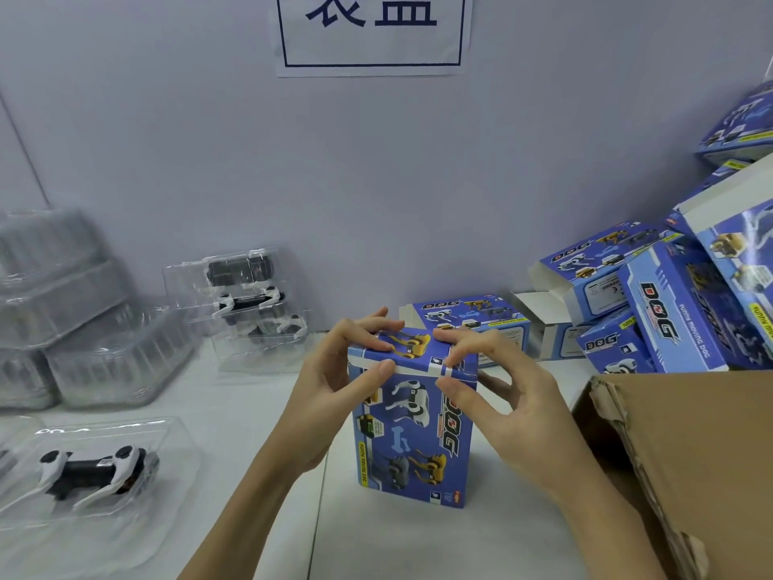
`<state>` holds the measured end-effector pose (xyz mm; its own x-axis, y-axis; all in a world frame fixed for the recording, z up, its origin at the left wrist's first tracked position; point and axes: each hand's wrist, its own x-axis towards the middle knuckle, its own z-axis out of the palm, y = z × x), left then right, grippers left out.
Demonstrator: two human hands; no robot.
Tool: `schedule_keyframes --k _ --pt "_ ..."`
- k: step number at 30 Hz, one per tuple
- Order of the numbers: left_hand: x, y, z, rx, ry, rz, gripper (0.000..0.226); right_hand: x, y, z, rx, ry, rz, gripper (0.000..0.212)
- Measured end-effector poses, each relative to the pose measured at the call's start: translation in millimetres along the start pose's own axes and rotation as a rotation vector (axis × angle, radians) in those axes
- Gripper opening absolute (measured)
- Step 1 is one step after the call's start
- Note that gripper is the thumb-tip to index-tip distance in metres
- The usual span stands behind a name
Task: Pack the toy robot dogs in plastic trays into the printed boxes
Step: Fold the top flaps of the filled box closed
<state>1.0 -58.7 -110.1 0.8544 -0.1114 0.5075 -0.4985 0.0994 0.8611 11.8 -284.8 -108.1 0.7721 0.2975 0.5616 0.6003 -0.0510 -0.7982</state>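
Box (pixel 412 429) upright on desk (pixel 418 542), my hands (pixel 334 391) (pixel 497 408) pinching its top flap closed; trayed dogs (pixel 94 468) left remain unpacked

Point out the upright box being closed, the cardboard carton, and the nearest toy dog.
upright box (pixel 412 437), head view, printed front face.
cardboard carton (pixel 690 433), head view, brown flap.
nearest toy dog (pixel 90 468), head view, black body.

left hand (pixel 334 383) + right hand (pixel 497 395) pinch top flap | printed box (pixel 412 433) upright on table (pixel 418 546)
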Motion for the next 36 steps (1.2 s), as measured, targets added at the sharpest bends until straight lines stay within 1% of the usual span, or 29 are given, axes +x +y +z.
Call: schedule_keyframes --k 3,5,10,12,14,15,17,18,20,22,23,26,28,30,33,34,36 --pt "0 -3 1 -0.042 -0.004 0.018 0.015 0 2 2 -0.112 -0.024 -0.053 0.026" --pt "0 -5 2 -0.064 0.005 0.041 0.011 0 3 2 -0.132 -0.02 -0.051 0.029" --pt "0 -13 4 -0.22 0.06 0.057 0.016 0 7 10 -0.156 0.014 -0.065 0.028" --pt "1 -14 2 -0.199 0.052 0.074 0.012 0 8 13 -0.193 0.019 -0.073 0.03" --pt "1 -15 -1 -0.099 0.03 0.103 0.014 -1 8 13 -0.245 0.019 -0.094 0.031" --pt "1 -14 -3 -0.059 0.018 0.117 0.015 -1 7 14 -0.246 0.015 -0.099 0.032" --pt "1 -13 -7 -0.056 -0.003 0.12 0.008 -1 4 16 -0.204 0.02 -0.066 0.033" --pt "1 -11 -8 -0.078 -0.015 0.109 0.008 -1 3 18 -0.213 0.052 -0.06 0.034" --pt "2 -11 -10 -0.124 -0.035 0.068 0.017 -1 1 21 -0.227 0.133 -0.073 0.032" --pt "2 -13 -12 -0.127 -0.006 0.038 0.023 -1 -5 25 -0.199 0.147 -0.082 0.027" --pt "3 -16 -13 -0.127 0.008 0.025 0.028 -1 -7 27 -0.243 0.144 -0.099 0.026" --pt "1 -21 -16 -0.132 0.012 -0.037 0.04 1 -15 32 -0.629 0.167 -0.229 0.018" --pt "1 -22 -18 -0.103 0.008 -0.083 0.043 8 -24 33 -0.756 0.135 -0.254 0.018" --pt "0 -23 -20 -0.071 0.002 -0.124 0.045 16 -36 35 -0.735 0.042 -0.19 0.026" --pt "-1 -26 -20 0.035 -0.017 -0.115 0.047 29 -50 36 -0.7 -0.163 -0.073 0.03" --pt "-1 -27 -20 0.071 -0.029 -0.108 0.049 33 -53 36 -0.713 -0.207 -0.046 0.031" --pt "-2 -27 -21 0.131 -0.06 -0.111 0.056 39 -53 35 -0.706 -0.232 -0.021 0.032"
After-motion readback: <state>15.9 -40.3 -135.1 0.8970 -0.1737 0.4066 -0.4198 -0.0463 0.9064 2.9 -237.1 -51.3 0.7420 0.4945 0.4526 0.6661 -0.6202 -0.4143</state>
